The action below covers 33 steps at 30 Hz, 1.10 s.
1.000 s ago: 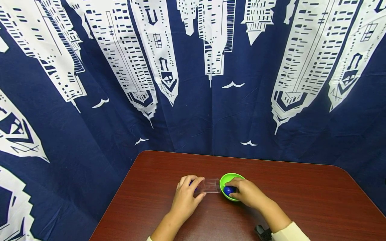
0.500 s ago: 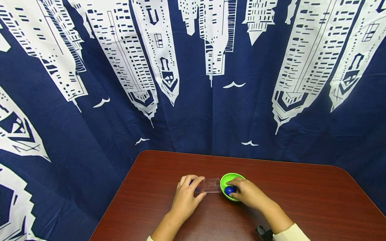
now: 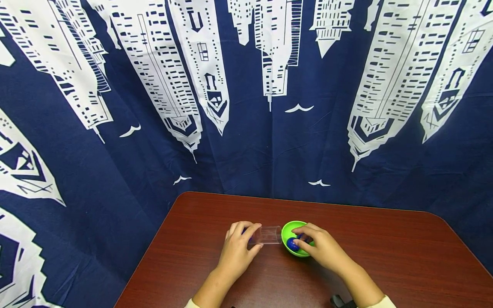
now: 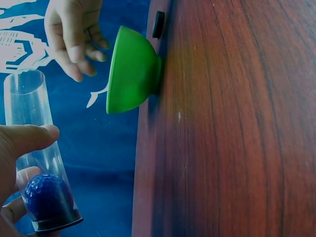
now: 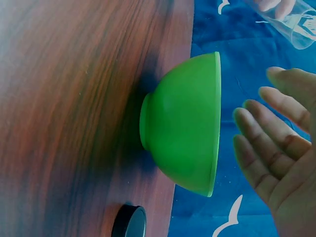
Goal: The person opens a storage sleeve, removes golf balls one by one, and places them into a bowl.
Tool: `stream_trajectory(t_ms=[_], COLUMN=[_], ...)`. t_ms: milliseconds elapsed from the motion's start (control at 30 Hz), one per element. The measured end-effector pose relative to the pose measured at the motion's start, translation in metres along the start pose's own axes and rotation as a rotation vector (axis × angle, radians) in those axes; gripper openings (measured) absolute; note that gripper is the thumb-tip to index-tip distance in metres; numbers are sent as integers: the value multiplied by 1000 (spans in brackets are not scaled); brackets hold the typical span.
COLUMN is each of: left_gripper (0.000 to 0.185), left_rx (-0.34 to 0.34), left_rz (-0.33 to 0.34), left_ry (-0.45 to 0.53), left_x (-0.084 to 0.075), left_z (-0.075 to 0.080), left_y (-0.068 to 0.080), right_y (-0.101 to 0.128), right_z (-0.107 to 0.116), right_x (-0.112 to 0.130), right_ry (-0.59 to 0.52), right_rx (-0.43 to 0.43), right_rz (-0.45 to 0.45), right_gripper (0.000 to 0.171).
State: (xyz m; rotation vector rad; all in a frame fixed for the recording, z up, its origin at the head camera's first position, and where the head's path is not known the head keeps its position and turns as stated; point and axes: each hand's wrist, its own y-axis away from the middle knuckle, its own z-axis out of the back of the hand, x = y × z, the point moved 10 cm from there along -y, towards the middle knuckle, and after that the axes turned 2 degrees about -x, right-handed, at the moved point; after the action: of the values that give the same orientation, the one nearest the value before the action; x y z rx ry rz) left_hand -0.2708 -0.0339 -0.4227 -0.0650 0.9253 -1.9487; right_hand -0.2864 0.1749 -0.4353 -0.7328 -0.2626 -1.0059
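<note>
My left hand point(image 3: 236, 252) grips a clear plastic tube point(image 3: 269, 235), its mouth close to the rim of a green bowl point(image 3: 288, 233). A dimpled blue golf ball point(image 4: 47, 197) sits at the tube's dark-rimmed end. My right hand point(image 3: 325, 250) is over the right side of the bowl, fingers spread and bent a little, and the right wrist view shows nothing in them. Inside the bowl lies a blue ball point(image 3: 292, 244); more blue point(image 3: 302, 236) shows between thumb and fingers. From the sides, the bowl's wall hides what it holds.
A round black cap point(image 5: 131, 222) lies on the brown wooden table point(image 3: 404, 256) near the bowl. A dark blue cloth point(image 3: 246, 162) printed with white buildings hangs behind the table's far edge. Black wrist gear point(image 3: 340, 302) shows by my right sleeve.
My right hand has drawn up and slightly right from the ball in the bowl, its thumb and fingers parting. The left hand and tube have barely shifted.
</note>
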Motion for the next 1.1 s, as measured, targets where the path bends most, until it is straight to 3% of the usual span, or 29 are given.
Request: stream_trajectory(t_ms=[233,467,733,1100], left_gripper=[58,57,56,57], left_rx=[-27,-56,-34,-40], left_rz=[-29,-67,-119,-146], left_ry=[1,-17,-62,-118], left_x=[-4,-9,-16,-24], left_z=[2,6,5,8], left_y=[-2,-4,-5,-6], right_y=[7,14,20,25], right_z=[7,3,-4,-11], right_x=[0,-2,1,11], right_ry=[-71,-171,-276,-375], right_rx=[-84,-80,-62,-35], right_rz=[-56,-144,-206,-169], right_gripper=[21,22,27,28])
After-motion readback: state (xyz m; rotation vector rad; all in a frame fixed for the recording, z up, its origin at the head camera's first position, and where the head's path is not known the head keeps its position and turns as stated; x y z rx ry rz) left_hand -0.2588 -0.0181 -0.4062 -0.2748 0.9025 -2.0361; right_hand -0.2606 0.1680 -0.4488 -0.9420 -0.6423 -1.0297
